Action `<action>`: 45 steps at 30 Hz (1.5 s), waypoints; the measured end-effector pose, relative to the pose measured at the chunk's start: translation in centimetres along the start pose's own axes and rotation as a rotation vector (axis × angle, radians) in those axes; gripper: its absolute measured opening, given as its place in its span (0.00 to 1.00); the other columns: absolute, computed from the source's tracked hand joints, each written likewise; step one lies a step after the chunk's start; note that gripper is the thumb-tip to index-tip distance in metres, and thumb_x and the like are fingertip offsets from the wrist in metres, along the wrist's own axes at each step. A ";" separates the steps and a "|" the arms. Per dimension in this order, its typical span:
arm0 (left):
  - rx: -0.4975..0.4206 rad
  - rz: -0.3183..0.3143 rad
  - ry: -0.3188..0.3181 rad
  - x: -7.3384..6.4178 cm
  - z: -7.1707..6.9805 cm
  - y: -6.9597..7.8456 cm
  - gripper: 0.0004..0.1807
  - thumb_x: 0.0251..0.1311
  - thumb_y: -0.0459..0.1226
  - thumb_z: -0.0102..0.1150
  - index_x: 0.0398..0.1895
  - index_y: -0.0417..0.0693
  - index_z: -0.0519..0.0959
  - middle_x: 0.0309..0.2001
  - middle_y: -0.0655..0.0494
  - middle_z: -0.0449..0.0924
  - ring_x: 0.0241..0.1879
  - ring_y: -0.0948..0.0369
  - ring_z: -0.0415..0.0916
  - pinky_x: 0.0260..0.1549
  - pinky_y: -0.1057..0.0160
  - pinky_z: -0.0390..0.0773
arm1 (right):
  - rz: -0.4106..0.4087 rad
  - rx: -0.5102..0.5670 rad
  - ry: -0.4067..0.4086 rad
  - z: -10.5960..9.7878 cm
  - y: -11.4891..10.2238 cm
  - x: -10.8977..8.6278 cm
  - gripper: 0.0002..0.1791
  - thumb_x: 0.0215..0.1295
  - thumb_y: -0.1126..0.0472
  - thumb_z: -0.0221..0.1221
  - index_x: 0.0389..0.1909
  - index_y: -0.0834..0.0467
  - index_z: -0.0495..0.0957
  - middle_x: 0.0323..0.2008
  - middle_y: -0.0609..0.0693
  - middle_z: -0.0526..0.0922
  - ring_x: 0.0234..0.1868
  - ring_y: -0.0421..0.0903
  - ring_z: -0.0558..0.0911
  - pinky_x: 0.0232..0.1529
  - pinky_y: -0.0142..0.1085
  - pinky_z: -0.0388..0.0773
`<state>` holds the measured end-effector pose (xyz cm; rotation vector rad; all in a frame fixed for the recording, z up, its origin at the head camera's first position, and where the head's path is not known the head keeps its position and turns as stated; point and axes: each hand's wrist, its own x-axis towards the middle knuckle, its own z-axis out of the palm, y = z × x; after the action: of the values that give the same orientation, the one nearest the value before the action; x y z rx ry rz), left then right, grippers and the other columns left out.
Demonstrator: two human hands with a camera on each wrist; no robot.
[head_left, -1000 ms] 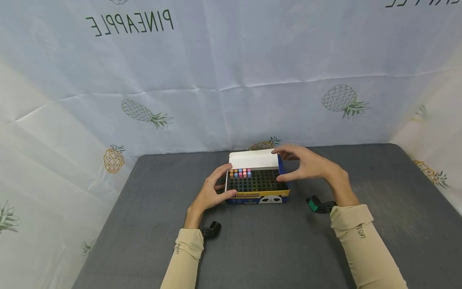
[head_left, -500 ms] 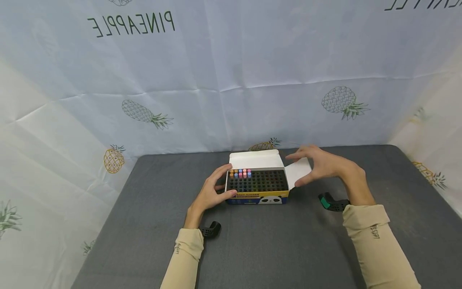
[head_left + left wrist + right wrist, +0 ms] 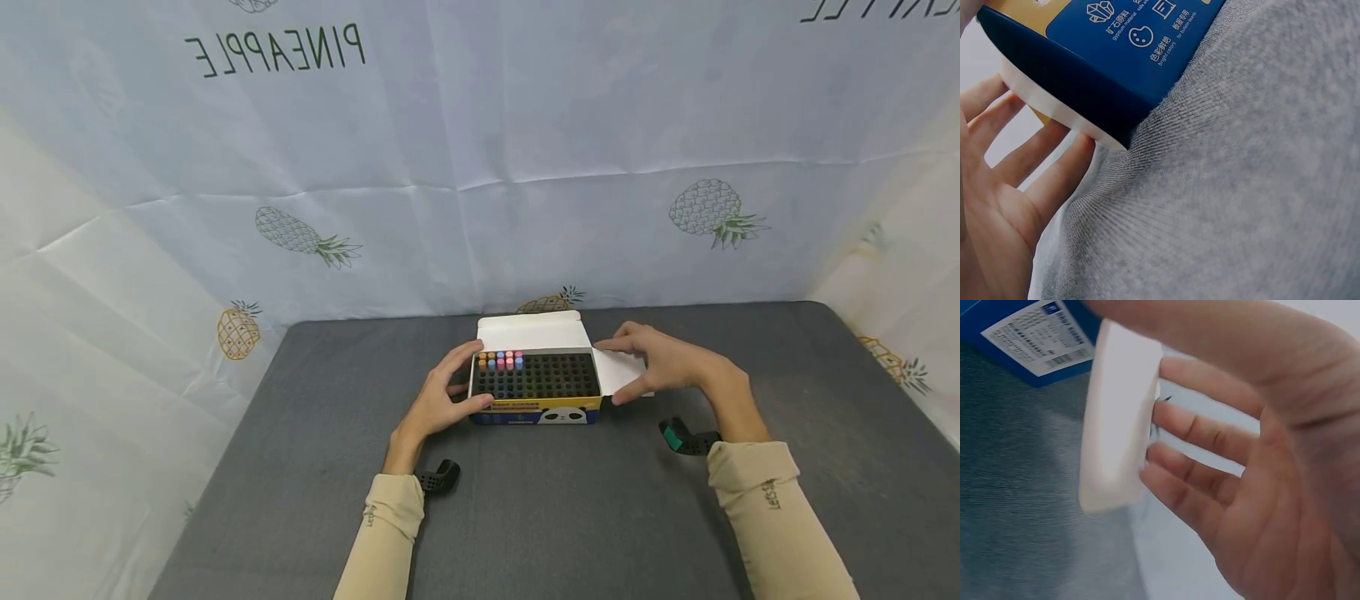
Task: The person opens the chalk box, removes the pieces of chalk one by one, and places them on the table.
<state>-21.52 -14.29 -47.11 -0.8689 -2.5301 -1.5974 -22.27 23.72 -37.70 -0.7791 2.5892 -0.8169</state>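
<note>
A blue and yellow chalk box (image 3: pixel 517 411) with a panda on its front sits on the table, its white back lid (image 3: pixel 534 332) raised. Several coloured chalk sticks (image 3: pixel 500 361) stand at the back left of its black holed insert (image 3: pixel 558 377). My left hand (image 3: pixel 438 393) grips the box's left end, thumb at the front corner and forefinger at the back. In the left wrist view its other fingers (image 3: pixel 1054 140) touch the white end flap (image 3: pixel 1060 109). On the right, my right hand (image 3: pixel 663 360) spans the folded-out end flap (image 3: pixel 611 369), fairly straight fingers (image 3: pixel 1194 428) touching its edge.
The box stands on a dark grey table (image 3: pixel 540 508) near its far edge. Behind hangs a pale cloth (image 3: pixel 465 242) printed with pineapples. A black wrist band (image 3: pixel 438 477) is on the left wrist, another black band (image 3: pixel 686 439) on the right.
The right hand moved from over the box's right end out to the right, and the right flap came out with it. The flap now lies lower. The left hand stayed put.
</note>
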 end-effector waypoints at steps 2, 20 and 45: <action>0.000 -0.001 0.002 0.0 0.0 0.0 0.42 0.63 0.51 0.69 0.79 0.56 0.63 0.79 0.48 0.60 0.71 0.40 0.67 0.55 0.39 0.83 | -0.020 0.083 0.001 0.5 0.7 -0.1 0.46 0.55 0.52 0.77 0.72 0.65 0.69 0.58 0.61 0.71 0.58 0.62 0.74 0.56 0.55 0.78; -0.010 -0.009 0.005 0.1 0.2 0.1 0.42 0.62 0.49 0.70 0.78 0.56 0.64 0.79 0.49 0.60 0.71 0.41 0.68 0.55 0.40 0.84 | -0.219 0.528 0.134 5.3 4.5 -0.4 0.44 0.60 0.69 0.70 0.75 0.70 0.60 0.66 0.68 0.65 0.61 0.26 0.71 0.65 0.25 0.76; 0.005 -0.012 0.012 -0.1 0.2 0.0 0.42 0.61 0.42 0.71 0.78 0.54 0.64 0.79 0.51 0.60 0.72 0.42 0.68 0.55 0.39 0.83 | -0.202 0.377 0.380 4.3 -1.3 0.9 0.30 0.67 0.67 0.66 0.69 0.64 0.73 0.62 0.65 0.75 0.64 0.47 0.77 0.68 0.35 0.77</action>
<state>-21.37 -14.17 -47.28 -0.8427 -2.5346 -1.5938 -20.58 20.44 -40.47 -0.8415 2.5631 -1.5946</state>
